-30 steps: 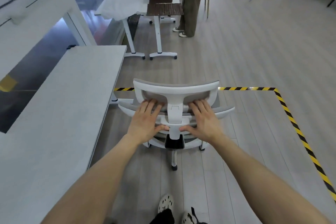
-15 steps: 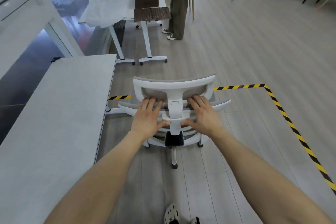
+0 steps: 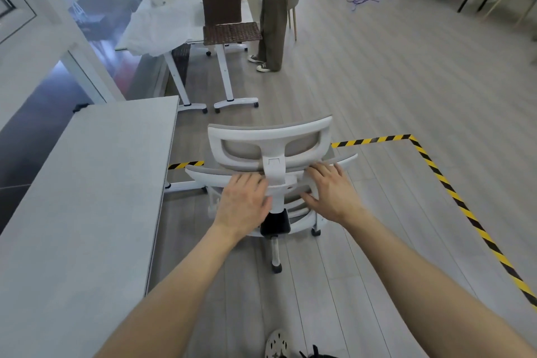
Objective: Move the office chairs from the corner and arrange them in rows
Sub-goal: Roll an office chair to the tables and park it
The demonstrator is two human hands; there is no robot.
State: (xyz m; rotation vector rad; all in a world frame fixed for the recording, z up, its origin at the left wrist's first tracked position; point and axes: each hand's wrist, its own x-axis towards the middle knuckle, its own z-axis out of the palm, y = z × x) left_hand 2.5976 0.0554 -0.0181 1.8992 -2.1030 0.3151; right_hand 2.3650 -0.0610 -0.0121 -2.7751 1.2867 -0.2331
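**A:** From the head view, where is the chair?

**B:** The office chair (image 3: 270, 132) stands on the floor (image 3: 377, 96) with its back toward the person. It is just right of the grey table's (image 3: 87, 183) long edge, near that table's far corner. Its front reaches the striped tape (image 3: 372, 141).

**A:** And the hands?

**B:** The left hand (image 3: 244, 203) and right hand (image 3: 334, 195) lie on the back's top rail, one on each side of the white spine. The fingers are spread and fairly straight, with the thumbs lower down. They are pressing on the rail, not clamped round it.

**A:** So it's a push. How should it be done well?

**B:** I'd press evenly with both palms so the castors roll straight. The push should go forward rather than down, since the back may recline. The chair's left side runs close to the table's edge and white foot, so bias slightly right.

**A:** Anything ahead?

**B:** A standing person (image 3: 274, 23) is beside the further table (image 3: 225, 75), roughly in line with the chair. Steer right of them. I can't see where the rows go.
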